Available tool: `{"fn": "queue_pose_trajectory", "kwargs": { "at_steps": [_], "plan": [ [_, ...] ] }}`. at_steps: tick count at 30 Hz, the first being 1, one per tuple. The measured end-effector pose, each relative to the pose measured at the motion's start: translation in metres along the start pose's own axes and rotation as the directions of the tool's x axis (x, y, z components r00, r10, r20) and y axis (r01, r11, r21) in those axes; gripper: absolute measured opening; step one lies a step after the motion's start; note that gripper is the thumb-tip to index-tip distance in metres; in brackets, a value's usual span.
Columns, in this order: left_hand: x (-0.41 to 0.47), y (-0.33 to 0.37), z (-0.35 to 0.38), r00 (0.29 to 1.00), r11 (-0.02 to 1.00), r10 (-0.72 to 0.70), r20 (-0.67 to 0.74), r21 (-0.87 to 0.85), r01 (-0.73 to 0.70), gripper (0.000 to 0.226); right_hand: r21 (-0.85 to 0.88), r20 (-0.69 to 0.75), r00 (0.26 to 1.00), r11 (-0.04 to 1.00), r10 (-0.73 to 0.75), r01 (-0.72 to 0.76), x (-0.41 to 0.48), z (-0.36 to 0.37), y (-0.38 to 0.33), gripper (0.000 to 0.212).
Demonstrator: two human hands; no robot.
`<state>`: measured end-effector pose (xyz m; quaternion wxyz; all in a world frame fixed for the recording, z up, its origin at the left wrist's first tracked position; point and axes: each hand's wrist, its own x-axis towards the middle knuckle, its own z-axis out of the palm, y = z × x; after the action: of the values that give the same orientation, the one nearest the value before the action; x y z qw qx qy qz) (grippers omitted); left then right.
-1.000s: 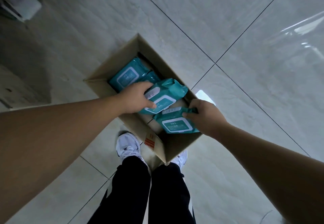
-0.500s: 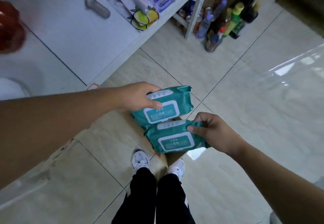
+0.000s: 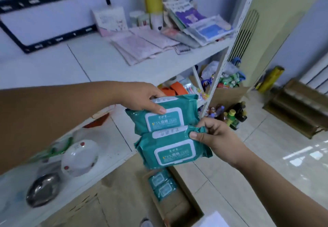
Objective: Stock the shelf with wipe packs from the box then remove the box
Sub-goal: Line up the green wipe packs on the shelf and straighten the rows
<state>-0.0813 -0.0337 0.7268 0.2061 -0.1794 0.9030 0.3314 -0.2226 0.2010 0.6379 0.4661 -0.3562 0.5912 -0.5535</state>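
My left hand (image 3: 140,97) grips a teal wipe pack (image 3: 170,115) by its left end, thumb on top. My right hand (image 3: 216,138) pinches the right end of a second teal wipe pack (image 3: 170,150), held just below and touching the first. Both packs are in the air in front of the white shelf (image 3: 113,67). Below them the open cardboard box (image 3: 182,205) sits on the floor with two more wipe packs (image 3: 162,185) inside.
The upper shelf board carries pink paper packs (image 3: 142,47), leaning booklets (image 3: 200,26) and a black frame (image 3: 53,19). The lower board holds white bowls (image 3: 79,157) and a metal bowl (image 3: 42,189). Bottles (image 3: 232,115) and a filled carton (image 3: 229,92) stand on the floor to the right.
Both hands lifted the two wipe packs out of the box and up to shelf height. The view swung from the floor up to the shelf.
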Motion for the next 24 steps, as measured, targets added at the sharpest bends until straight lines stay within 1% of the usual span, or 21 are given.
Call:
{"fn": "queue_pose_trajectory", "kwargs": {
  "at_steps": [3,7,9,11,12,13,15,18,21,24],
  "plan": [
    [-0.057,0.012,-0.039,0.997,0.998,-0.031,-0.076,0.047,0.035,0.029,0.0,0.066,0.993,0.995,-0.095,0.095,0.008,0.025,-0.051,0.014],
    [-0.134,0.017,-0.074,0.975,0.991,-0.091,-0.203,0.077,0.108,0.027,0.007,0.133,0.975,0.984,-0.176,0.177,0.021,0.065,-0.103,0.01],
    [-0.171,0.013,-0.085,0.957,0.984,-0.13,-0.259,0.085,0.157,0.025,0.022,0.151,0.968,0.98,-0.201,0.2,0.027,0.09,-0.121,0.013],
    [-0.208,0.003,-0.093,0.938,0.975,-0.17,-0.303,0.088,0.205,0.024,0.028,0.172,0.96,0.975,-0.22,0.218,0.03,0.12,-0.138,0.027],
    [-0.225,-0.003,-0.097,0.928,0.97,-0.187,-0.324,0.086,0.225,0.025,0.027,0.196,0.954,0.974,-0.226,0.225,0.033,0.134,-0.145,0.033],
    [-0.241,-0.01,-0.1,0.916,0.967,-0.201,-0.346,0.081,0.243,0.025,0.036,0.215,0.949,0.973,-0.232,0.23,0.036,0.149,-0.151,0.032],
    [-0.272,-0.026,-0.105,0.893,0.961,-0.23,-0.387,0.057,0.272,0.028,0.063,0.232,0.941,0.969,-0.246,0.238,0.046,0.177,-0.161,0.018],
    [-0.308,-0.056,-0.113,0.866,0.955,-0.258,-0.428,0.021,0.295,0.028,0.057,0.254,0.931,0.965,-0.263,0.257,0.06,0.224,-0.176,0.014],
    [-0.331,-0.093,-0.124,0.85,0.947,-0.281,-0.446,0.012,0.32,0.03,0.029,0.246,0.93,0.961,-0.273,0.274,0.081,0.265,-0.183,0.015],
    [-0.344,-0.133,-0.141,0.843,0.943,-0.281,-0.458,0.033,0.332,0.027,-0.019,0.228,0.945,0.969,-0.235,0.246,0.105,0.305,-0.19,0.019]
  ]
}}
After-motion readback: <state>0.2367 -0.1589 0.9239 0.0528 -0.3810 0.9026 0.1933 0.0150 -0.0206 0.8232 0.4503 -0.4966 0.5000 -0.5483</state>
